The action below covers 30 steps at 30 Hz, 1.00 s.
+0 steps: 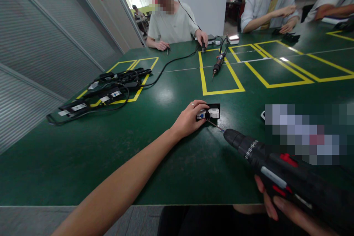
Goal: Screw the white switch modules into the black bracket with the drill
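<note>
My left hand (189, 118) grips a small black part with white labels (214, 113) against the green table, fingers curled over its left side. In my right hand (282, 202), at the lower right, is a black and red power drill (265, 158), its body hiding part of the fingers. The drill points up and to the left. Its long thin bit (215, 125) reaches the near edge of the labelled part, beside my left fingertips; the exact contact spot is too small to make out.
Black devices with cables (110, 92) lie at the left of the green table (96, 162). A slim electric screwdriver (218, 64) rests inside a yellow taped frame (224, 91). Across the table sits a person (174, 25), with others at the upper right. A blurred object lies at the right.
</note>
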### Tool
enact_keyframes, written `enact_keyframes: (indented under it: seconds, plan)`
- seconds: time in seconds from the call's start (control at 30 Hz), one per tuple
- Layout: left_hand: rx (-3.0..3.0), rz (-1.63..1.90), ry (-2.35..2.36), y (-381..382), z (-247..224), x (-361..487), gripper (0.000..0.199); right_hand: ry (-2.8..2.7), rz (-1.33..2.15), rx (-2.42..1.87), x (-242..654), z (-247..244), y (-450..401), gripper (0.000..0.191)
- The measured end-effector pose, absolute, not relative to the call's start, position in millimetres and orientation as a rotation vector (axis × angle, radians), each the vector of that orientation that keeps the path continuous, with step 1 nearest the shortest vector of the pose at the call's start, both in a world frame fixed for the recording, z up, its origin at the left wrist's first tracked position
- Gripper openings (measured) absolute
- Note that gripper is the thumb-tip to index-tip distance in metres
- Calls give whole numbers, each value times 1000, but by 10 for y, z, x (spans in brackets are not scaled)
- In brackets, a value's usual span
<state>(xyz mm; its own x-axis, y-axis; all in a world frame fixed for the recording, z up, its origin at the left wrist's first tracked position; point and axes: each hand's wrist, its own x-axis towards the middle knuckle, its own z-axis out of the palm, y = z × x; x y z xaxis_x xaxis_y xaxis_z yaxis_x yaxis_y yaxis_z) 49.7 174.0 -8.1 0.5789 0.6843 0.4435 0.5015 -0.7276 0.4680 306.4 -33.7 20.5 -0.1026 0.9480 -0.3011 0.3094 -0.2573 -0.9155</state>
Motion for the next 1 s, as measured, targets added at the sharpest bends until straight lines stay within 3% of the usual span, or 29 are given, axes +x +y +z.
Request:
enact_keyframes:
  seconds: [0.67,1.0]
  plan:
    - [2532,889,974,1746,-83,498,38,-1438,1476,-1545,3056,268,-300,18]
    - [2529,901,965,1740,-79,502,38,-1404,1340,-1589,3039,253,-320,22]
